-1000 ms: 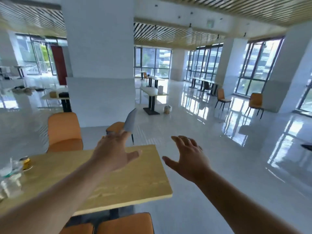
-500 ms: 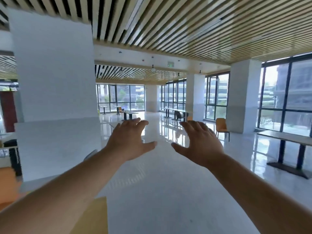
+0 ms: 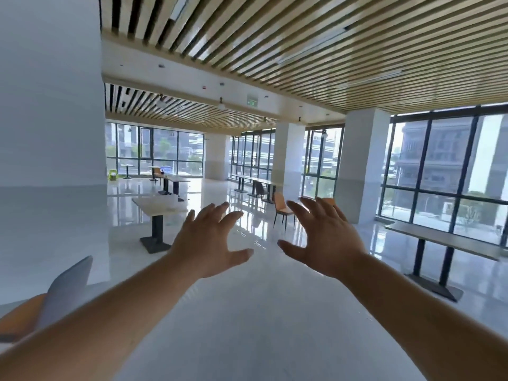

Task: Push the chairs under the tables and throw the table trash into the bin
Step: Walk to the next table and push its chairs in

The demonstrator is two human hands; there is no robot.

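Risk: glossy floor (image 3: 247,325) ahead, a quick stride may slip. The grey-backed chair (image 3: 66,292) sits low at the left edge, near the left forearm and off-gaze; it may get clipped.

Counts:
- Worktops, 4 clear: near worktop (image 3: 158,207), second worktop (image 3: 176,177) behind it, window worktop (image 3: 255,180), right worktop (image 3: 439,239).
- Chairs, 3: grey-backed chair, orange chair (image 3: 283,207), dark chair (image 3: 259,188), the last two far across the floor.
- Trash, bin: not in view.
- Hands, 2: left hand (image 3: 211,243) and right hand (image 3: 327,237), fingers spread, holding nothing.
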